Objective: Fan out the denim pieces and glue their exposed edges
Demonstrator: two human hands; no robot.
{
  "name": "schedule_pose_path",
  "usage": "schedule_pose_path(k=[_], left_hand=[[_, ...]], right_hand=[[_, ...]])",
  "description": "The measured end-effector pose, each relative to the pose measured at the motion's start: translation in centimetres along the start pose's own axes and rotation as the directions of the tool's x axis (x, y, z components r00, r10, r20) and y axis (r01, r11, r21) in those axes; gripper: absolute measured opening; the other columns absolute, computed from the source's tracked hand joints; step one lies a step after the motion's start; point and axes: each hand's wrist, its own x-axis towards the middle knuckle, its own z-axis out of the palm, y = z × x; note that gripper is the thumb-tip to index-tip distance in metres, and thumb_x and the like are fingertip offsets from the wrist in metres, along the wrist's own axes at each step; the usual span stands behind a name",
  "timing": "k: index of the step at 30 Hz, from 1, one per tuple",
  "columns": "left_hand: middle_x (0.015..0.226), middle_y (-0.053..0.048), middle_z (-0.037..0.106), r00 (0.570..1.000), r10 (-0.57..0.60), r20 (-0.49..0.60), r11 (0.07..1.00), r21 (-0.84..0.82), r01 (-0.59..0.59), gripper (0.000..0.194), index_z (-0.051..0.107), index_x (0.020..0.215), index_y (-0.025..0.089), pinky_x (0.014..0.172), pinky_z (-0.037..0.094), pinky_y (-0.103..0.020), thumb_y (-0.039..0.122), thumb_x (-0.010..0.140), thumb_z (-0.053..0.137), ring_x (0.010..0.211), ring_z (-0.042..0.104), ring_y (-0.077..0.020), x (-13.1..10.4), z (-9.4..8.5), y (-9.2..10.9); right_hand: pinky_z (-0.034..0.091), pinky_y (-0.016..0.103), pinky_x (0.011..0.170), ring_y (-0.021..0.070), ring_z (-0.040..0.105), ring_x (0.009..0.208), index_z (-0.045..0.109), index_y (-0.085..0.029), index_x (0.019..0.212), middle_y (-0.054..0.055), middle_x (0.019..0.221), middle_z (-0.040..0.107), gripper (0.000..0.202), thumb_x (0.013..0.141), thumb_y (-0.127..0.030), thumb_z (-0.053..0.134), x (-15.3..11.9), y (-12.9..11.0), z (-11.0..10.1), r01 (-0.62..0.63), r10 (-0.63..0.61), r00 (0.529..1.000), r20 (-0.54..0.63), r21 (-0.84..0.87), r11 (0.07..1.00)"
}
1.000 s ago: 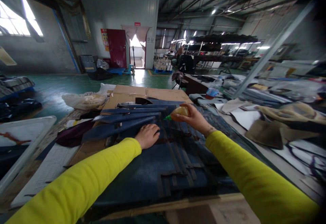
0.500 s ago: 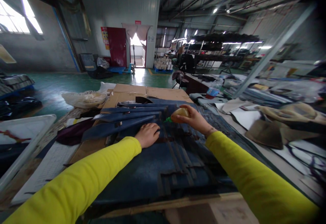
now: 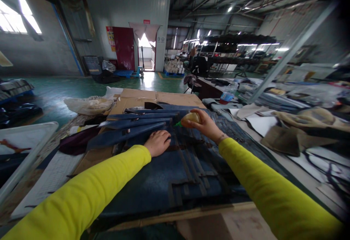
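Bottle (image 3: 191, 119) in right hand (image 3: 207, 125), left hand (image 3: 158, 143) apart, cardboard edge (image 3: 177, 98) beyond

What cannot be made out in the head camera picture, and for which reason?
In the head view:
Palm of the left hand: hidden, facing down on the blue material.
Part of the yellowish container: hidden by the right hand.
Green tip: too small and blurred to tell whether it touches the material.
Printing on the paper sheet: too small to read.
White-rimmed tray: cut off by the left edge.
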Motion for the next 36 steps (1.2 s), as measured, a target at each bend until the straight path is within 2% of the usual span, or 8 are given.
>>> schedule_pose_path(k=[5, 13, 19, 22, 25, 28, 33, 36], left_hand=[[0.124, -0.003, 0.052, 1.000, 0.007, -0.003, 1.000, 0.007, -0.007, 0.029, 0.051, 0.112, 0.023, 0.103, 0.033, -0.037, 0.033, 0.091, 0.034, 0.117, 0.045, -0.0182, 0.0, 0.1, 0.0], [0.124, -0.003, 0.052, 1.000, 0.004, -0.005, 1.000, 0.005, -0.004, 0.030, 0.051, 0.113, 0.023, 0.103, 0.033, -0.038, 0.033, 0.091, 0.033, 0.117, 0.045, -0.0187, 0.1, 0.2, -0.2], [0.124, -0.003, 0.052, 1.000, -0.003, -0.008, 1.000, 0.003, 0.003, 0.030, 0.051, 0.113, 0.023, 0.103, 0.033, -0.037, 0.033, 0.090, 0.034, 0.117, 0.045, -0.0187, 0.1, 0.4, -0.2], [0.123, -0.002, 0.052, 1.000, 0.002, -0.015, 1.000, 0.007, -0.002, 0.030, 0.051, 0.113, 0.023, 0.102, 0.033, -0.037, 0.033, 0.090, 0.034, 0.116, 0.045, -0.0186, 0.1, 0.4, -0.2], [0.123, -0.003, 0.053, 1.000, 0.012, -0.016, 1.000, 0.013, -0.012, 0.030, 0.051, 0.113, 0.022, 0.102, 0.033, -0.038, 0.033, 0.090, 0.034, 0.116, 0.045, -0.0190, 0.1, 0.3, -0.2], [0.124, -0.002, 0.053, 1.000, 0.014, -0.018, 1.000, 0.016, -0.014, 0.030, 0.051, 0.113, 0.022, 0.102, 0.033, -0.037, 0.033, 0.090, 0.034, 0.116, 0.046, -0.0190, 0.1, 0.3, -0.2], [0.124, -0.002, 0.053, 1.000, 0.009, -0.020, 1.000, 0.017, -0.008, 0.030, 0.051, 0.112, 0.022, 0.102, 0.033, -0.037, 0.033, 0.090, 0.034, 0.116, 0.046, -0.0187, 0.0, 0.4, -0.3], [0.124, -0.002, 0.053, 1.000, 0.004, -0.014, 1.000, 0.012, -0.004, 0.030, 0.051, 0.113, 0.023, 0.102, 0.033, -0.037, 0.033, 0.090, 0.034, 0.116, 0.045, -0.0184, 0.0, 0.4, -0.3]], right_hand=[[0.042, 0.040, 0.092, 0.0247, 0.052, 0.102, 0.051, -0.022, 0.113, 0.007, 0.108, 0.053, 0.046, 0.077, -0.048, 0.063, -0.1, 0.2, -0.1, -0.005, 0.004, 1.000, 0.018, 0.002, 1.000], [0.046, 0.040, 0.088, 0.0243, 0.057, 0.098, 0.053, -0.022, 0.114, 0.005, 0.106, 0.059, 0.048, 0.075, -0.047, 0.063, -1.0, -0.3, -1.0, -0.148, 0.126, 0.980, 0.154, 0.143, 0.979], [0.043, 0.042, 0.091, 0.0254, 0.055, 0.100, 0.053, -0.022, 0.115, 0.007, 0.108, 0.056, 0.049, 0.076, -0.050, 0.062, -0.2, 0.1, -0.2, -0.073, 0.072, 0.997, 0.012, 0.019, 0.997], [0.044, 0.042, 0.091, 0.0252, 0.055, 0.100, 0.053, -0.022, 0.116, 0.007, 0.107, 0.057, 0.050, 0.076, -0.050, 0.062, 0.0, 0.0, -0.1, -0.077, 0.076, 0.997, 0.011, 0.022, 0.997], [0.046, 0.041, 0.088, 0.0251, 0.057, 0.097, 0.055, -0.022, 0.114, 0.006, 0.103, 0.060, 0.048, 0.075, -0.049, 0.063, -0.3, -0.4, -0.5, -0.138, 0.131, 0.987, 0.092, 0.066, 0.988], [0.048, 0.040, 0.085, 0.0252, 0.059, 0.094, 0.057, -0.021, 0.114, 0.005, 0.101, 0.063, 0.049, 0.075, -0.050, 0.063, -0.7, -0.9, -1.1, -0.258, 0.242, 0.958, 0.152, 0.093, 0.962], [0.051, 0.033, 0.064, 0.0220, 0.059, 0.077, 0.060, -0.020, 0.112, 0.005, 0.094, 0.064, 0.049, 0.074, -0.052, 0.061, -0.9, -1.6, -2.1, -0.390, 0.354, 0.905, 0.235, 0.125, 0.912], [0.046, 0.027, 0.049, 0.0177, 0.056, 0.064, 0.060, -0.021, 0.112, 0.005, 0.089, 0.064, 0.050, 0.074, -0.053, 0.061, -0.9, -2.2, -2.5, -0.439, 0.388, 0.876, 0.287, 0.141, 0.887]])
